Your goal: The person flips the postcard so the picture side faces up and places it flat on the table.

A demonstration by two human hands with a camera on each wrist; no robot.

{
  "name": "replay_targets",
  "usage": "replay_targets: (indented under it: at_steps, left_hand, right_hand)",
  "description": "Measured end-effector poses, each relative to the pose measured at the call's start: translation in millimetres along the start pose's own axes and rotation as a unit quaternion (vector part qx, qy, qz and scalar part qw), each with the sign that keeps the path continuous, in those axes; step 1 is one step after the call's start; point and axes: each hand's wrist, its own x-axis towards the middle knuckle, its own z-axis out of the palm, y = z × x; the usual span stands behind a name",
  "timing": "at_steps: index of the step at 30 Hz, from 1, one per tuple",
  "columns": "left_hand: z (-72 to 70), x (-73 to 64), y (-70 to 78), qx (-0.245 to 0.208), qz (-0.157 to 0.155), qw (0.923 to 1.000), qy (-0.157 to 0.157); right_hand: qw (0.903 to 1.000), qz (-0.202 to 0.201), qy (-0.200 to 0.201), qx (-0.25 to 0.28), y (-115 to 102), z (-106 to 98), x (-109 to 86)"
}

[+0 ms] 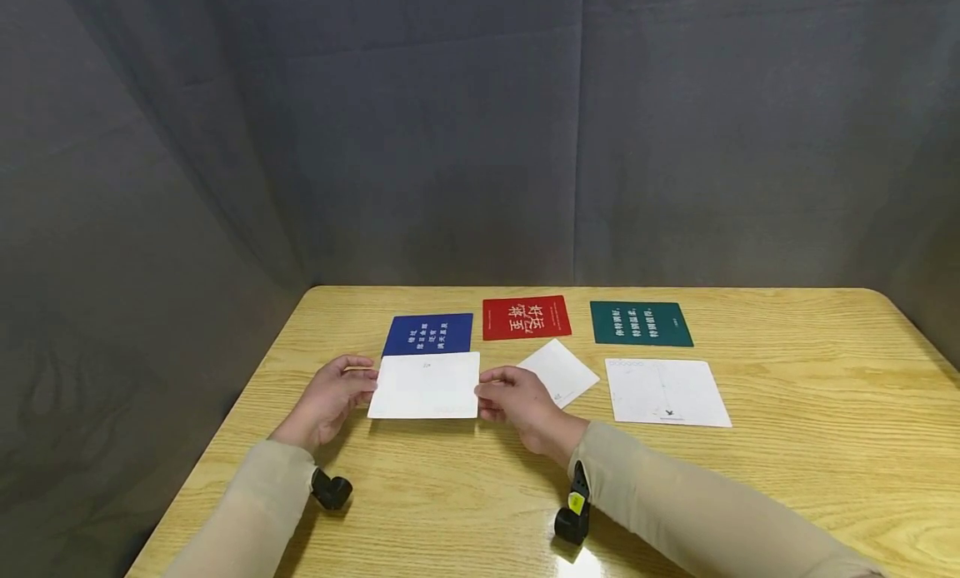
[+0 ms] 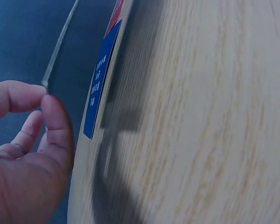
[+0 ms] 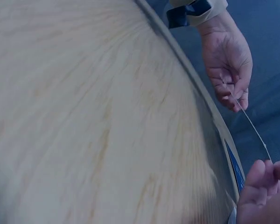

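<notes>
A white card is held above the table, blank but for a small dark mark near its far edge. My left hand pinches its left edge between thumb and forefinger. At the opposite edge my right hand pinches it the same way. Seen edge-on in the left wrist view, the card is a thin line rising from the fingertips. Just beyond it a blue card with white lettering lies on the table, its near edge hidden. Behind my right hand lies another white card, turned at an angle and partly covered.
At the back of the wooden table lie a red card and a green card, both with white lettering. A white card with faint printing lies to the right. Grey cloth hangs behind and at the sides.
</notes>
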Motion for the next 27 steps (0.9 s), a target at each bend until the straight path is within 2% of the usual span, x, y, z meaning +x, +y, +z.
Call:
replay_targets:
  at_steps: [3, 9, 17, 27]
  left_hand:
    - [1.8, 0.6, -0.3, 0.013, 0.003, 0.9999, -0.004]
    - [1.5, -1.2, -1.5, 0.041, -0.009, 0.9985, -0.034]
    - [-1.8, -3.5, -0.9, 0.045, 0.002, 0.9970, -0.063]
    - [-3.6, -5.9, 1.3, 0.044, 0.015, 0.9974, -0.056]
  right_hand:
    - [0.9998, 0.008, 0.010, 0.013, 0.8, -0.4, 1.2]
    - [0.9995, 0.013, 0.016, 0.025, 1.1, -1.3, 2.4]
    - [0.9991, 0.008, 0.018, 0.037, 2.4, -1.4, 1.7]
    - [0.9999, 0.002, 0.013, 0.002, -0.1, -1.8, 1.6]
